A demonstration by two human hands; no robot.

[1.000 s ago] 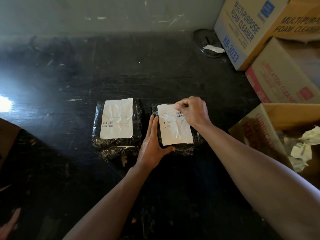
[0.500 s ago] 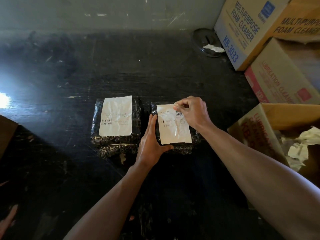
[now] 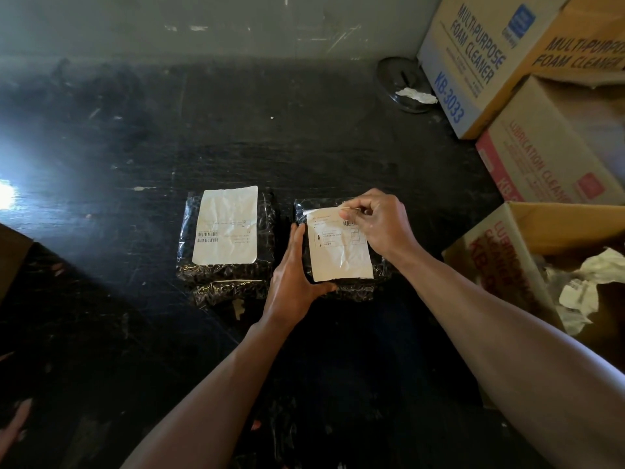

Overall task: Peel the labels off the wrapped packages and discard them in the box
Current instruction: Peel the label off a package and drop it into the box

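Two black wrapped packages lie side by side on the dark table. The left package (image 3: 223,275) carries a white label (image 3: 226,225) and rests on another package below it. On the right package (image 3: 341,289) sits a second white label (image 3: 338,252). My left hand (image 3: 294,272) grips the right package's left and near edge, thumb under the label's lower corner. At the label's far right corner, my right hand (image 3: 378,225) pinches the paper between thumb and forefinger. An open cardboard box (image 3: 500,252) with crumpled white labels (image 3: 581,292) inside stands at the right.
Closed cartons, one printed with foam cleaner text (image 3: 473,62) and one with lubrication cleaner text (image 3: 541,170), are stacked at the back right. A round metal lid (image 3: 402,82) with a paper scrap lies against the wall. A brown object (image 3: 13,258) juts in at the left edge.
My right hand has worked the far right corner of the right label, which now looks slightly lifted. The left hand has stayed on the package.
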